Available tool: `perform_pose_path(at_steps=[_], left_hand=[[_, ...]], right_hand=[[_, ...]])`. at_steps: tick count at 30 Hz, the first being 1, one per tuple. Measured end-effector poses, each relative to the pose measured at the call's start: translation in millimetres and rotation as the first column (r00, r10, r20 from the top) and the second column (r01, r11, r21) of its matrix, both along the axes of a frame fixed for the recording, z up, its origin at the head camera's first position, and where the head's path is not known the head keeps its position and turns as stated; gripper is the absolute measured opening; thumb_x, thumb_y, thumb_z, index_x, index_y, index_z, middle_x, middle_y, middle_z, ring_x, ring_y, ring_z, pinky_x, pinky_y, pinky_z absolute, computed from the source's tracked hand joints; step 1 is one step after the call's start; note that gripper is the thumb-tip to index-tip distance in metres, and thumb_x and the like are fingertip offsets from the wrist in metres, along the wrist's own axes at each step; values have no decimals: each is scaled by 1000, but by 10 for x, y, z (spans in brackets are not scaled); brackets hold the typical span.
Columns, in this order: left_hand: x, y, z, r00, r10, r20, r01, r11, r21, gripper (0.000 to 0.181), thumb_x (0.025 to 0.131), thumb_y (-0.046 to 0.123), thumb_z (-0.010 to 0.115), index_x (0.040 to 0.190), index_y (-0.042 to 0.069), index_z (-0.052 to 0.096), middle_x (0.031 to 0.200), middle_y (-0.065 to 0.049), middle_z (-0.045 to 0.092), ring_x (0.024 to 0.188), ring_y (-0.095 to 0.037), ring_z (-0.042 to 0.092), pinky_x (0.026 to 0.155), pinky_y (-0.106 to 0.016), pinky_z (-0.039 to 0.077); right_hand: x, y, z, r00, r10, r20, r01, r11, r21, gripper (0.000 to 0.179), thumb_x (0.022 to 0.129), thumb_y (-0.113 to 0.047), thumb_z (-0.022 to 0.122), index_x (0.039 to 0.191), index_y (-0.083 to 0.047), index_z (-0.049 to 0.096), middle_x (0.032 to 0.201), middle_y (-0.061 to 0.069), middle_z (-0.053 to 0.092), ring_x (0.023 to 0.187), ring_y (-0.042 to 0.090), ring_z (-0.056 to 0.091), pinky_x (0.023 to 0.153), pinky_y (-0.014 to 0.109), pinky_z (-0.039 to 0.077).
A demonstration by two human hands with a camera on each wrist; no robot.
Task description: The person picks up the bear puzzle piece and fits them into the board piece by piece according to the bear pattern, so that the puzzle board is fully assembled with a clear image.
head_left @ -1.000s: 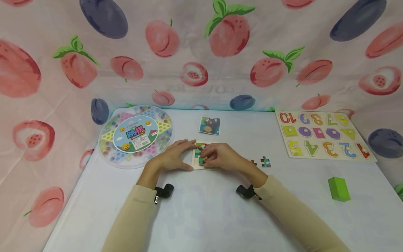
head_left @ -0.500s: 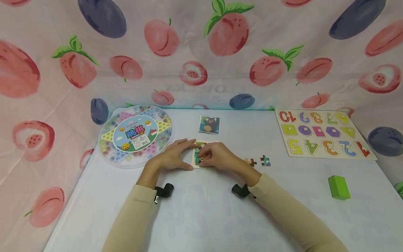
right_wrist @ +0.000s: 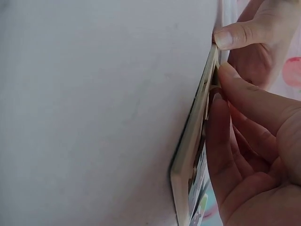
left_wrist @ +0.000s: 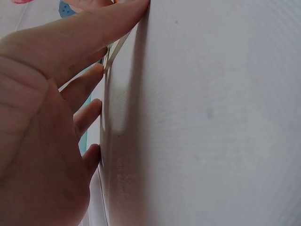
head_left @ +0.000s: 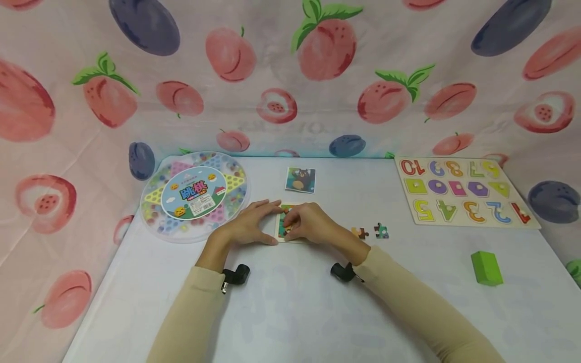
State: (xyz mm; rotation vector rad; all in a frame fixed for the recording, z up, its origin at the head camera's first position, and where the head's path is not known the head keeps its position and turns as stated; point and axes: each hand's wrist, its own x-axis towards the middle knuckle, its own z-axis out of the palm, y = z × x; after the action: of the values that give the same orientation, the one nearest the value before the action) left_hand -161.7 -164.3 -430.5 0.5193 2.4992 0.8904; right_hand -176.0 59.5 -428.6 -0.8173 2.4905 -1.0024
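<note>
A small wooden jigsaw board (head_left: 290, 241) with a pale frame lies mid-table, green and orange pieces showing in its left part. My left hand (head_left: 245, 224) rests at its left edge, thumb at the near corner and fingers loosely extended. Thumb and index finger of my right hand (head_left: 314, 224) pinch a jigsaw piece (right_wrist: 214, 88) low over the board's left part. That hand covers the board's right side. In the right wrist view the board's edge (right_wrist: 186, 155) runs beneath the fingers. To the right lie a brown loose piece (head_left: 361, 232) and a teal one (head_left: 381, 231).
Behind the board lies a bear picture card (head_left: 300, 180). A round Chinese checkers set (head_left: 195, 194) sits at the left. At the right are a number-and-shape board (head_left: 467, 194) and a green block (head_left: 487, 268). A fruit-patterned cloth (head_left: 327, 101) hangs behind the table.
My right hand has shifted slightly left over the jigsaw board, uncovering more of the brown loose piece. The left hand has stayed in place at the board's edge.
</note>
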Motion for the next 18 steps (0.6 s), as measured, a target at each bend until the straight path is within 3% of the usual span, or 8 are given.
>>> perform_pose_path(at_steps=[6, 13, 18], left_hand=[[1, -11, 11, 1000, -2, -2, 2, 1000, 3, 79, 82, 32, 86, 152, 28, 49, 170, 9, 29, 162, -26, 10, 128, -62, 17], [-9, -15, 3, 1000, -10, -14, 10, 1000, 15, 79, 82, 31, 86, 152, 26, 49, 170, 7, 30, 162, -28, 10, 128, -63, 16], [-7, -18, -12, 1000, -12, -18, 12, 1000, 15, 79, 81, 30, 86, 151, 26, 50, 170, 7, 30, 162, -28, 11, 128, -62, 17]], right_hand=[[-4, -8, -5, 1000, -20, 16, 20, 1000, 3, 24, 77, -17, 89, 97, -9, 80, 96, 3, 79, 74, 5, 63, 69, 18, 52], [-28, -25, -18, 1000, -15, -25, 16, 999, 49, 22, 76, -18, 90, 95, -12, 82, 106, 2, 77, 107, 17, 67, 95, 34, 55], [-46, -22, -20, 1000, -15, -6, 16, 997, 72, 21, 76, -19, 91, 94, -13, 82, 109, 2, 74, 99, 15, 63, 83, 27, 52]])
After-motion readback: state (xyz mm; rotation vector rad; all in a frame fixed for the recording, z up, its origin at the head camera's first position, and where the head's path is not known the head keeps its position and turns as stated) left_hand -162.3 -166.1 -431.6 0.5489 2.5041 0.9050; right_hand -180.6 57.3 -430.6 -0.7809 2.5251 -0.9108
